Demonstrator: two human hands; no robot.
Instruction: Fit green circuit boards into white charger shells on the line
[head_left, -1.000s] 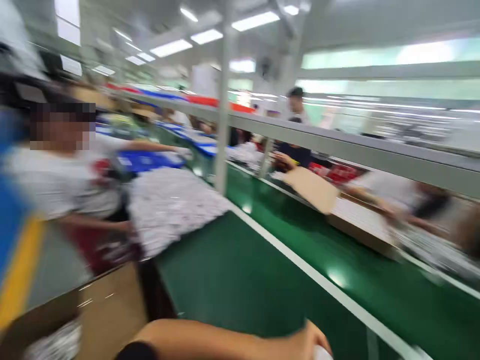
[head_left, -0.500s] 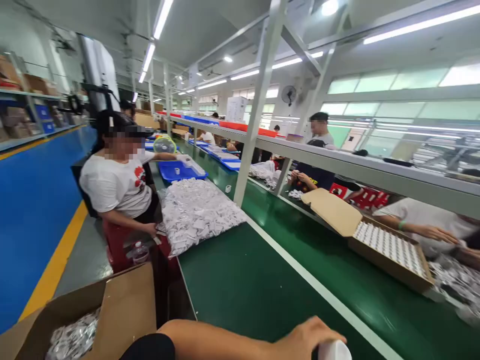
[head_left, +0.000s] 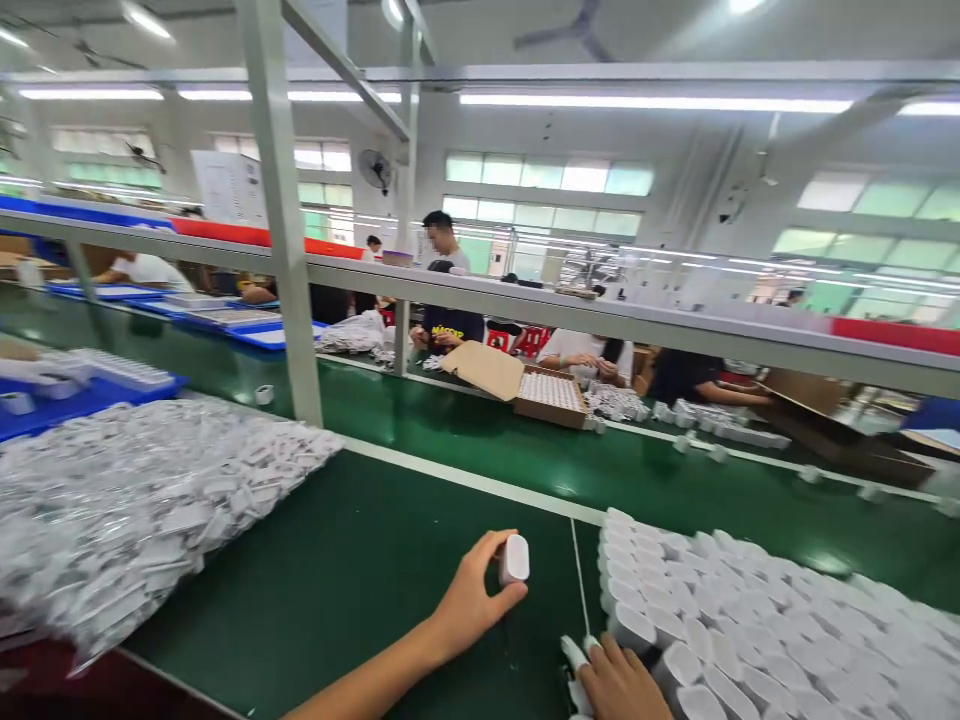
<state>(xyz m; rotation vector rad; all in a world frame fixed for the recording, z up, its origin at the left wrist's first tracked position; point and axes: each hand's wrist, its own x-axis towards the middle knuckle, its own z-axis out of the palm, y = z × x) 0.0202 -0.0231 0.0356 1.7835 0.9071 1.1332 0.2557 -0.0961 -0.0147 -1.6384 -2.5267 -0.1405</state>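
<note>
My left hand (head_left: 474, 592) pinches a white rounded housing (head_left: 515, 560) between thumb and fingers, above the dark green tabletop (head_left: 322, 560). At the bottom right, my right hand (head_left: 619, 680) lies beside the near left corner of a large block of white housings (head_left: 750, 610) standing close together. Its fingers are bent over small white pieces (head_left: 576, 655); whether it grips one is hard to tell, as the lower part of the hand is cut off by the frame.
A heap of small white parts in clear plastic (head_left: 165, 490) covers the table's left side, by a blue tray (head_left: 169, 388). A metal post (head_left: 289, 250) and shelf rail stand ahead. Past the green conveyor, people work around an open carton (head_left: 551, 410).
The view has swung to the right. My left hand, still with a white housing, now shows higher and farther left in view. My right hand and the block of housings have come into view.
</note>
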